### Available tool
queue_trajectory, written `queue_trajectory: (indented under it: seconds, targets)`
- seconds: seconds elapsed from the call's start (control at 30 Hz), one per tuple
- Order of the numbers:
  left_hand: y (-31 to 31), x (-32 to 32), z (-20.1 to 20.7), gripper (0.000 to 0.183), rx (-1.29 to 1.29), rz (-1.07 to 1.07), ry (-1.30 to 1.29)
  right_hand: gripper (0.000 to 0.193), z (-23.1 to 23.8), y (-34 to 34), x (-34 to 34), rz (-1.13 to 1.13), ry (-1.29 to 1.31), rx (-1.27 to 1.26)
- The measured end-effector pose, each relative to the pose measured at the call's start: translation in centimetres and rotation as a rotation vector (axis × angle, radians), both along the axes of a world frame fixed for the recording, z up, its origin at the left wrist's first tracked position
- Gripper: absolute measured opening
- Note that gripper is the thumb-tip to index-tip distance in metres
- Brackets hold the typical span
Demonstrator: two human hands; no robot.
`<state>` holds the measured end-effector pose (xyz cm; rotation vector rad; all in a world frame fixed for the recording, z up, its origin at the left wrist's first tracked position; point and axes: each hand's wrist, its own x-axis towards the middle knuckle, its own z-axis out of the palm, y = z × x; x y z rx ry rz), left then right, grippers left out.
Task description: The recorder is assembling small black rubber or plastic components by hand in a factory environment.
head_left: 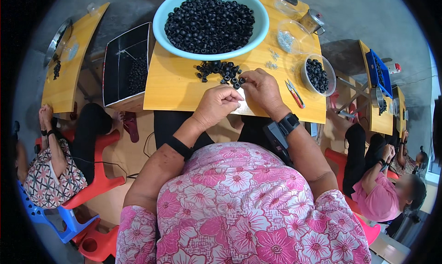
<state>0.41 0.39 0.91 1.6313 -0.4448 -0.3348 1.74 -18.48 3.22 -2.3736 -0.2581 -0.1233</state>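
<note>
My left hand (218, 103) is closed in a pinch above the near edge of the yellow table; whatever its fingertips hold is too small to make out. Close beside it, my right hand (262, 89) has its fingers curled, with the tips at a small black ring-shaped piece (241, 81) on the edge of a loose pile. That pile of black pieces (214, 68) lies just beyond my hands. Behind it stands a light-blue basin (161, 27) heaped with more of the same pieces.
Right of my hands lie red-handled thread snips (295, 94) and a clear tub of black pieces (317, 75). Farther back are a clear bowl of small shiny parts (286, 40) and a metal mug (313, 20). A black-lined box (117, 75) adjoins the table's left. People sit at both sides.
</note>
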Motion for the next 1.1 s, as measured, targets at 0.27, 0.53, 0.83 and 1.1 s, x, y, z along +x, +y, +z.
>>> queue_trajectory:
  seconds: [0.27,0.53,0.83,1.1]
  targets:
    - [-0.4,-0.2,-0.6,0.017,-0.079,0.034,0.142,0.015,-0.5,-0.8,-0.5,-0.001,0.045,0.1]
    - [-0.6,-0.5,0.0,0.023,-0.03,0.09,0.003,0.014,1.4,-1.1,-2.1,-0.038,0.629,0.601]
    - [-0.6,-0.5,-0.9,0.017,-0.057,0.102,-0.003,0.015,1.3,-1.5,-2.5,0.028,0.76,0.624]
    - [-0.7,-0.9,-1.0,0.011,-0.017,0.061,-0.003,0.014,0.1,-5.4,-0.7,-0.284,-0.173,-0.197]
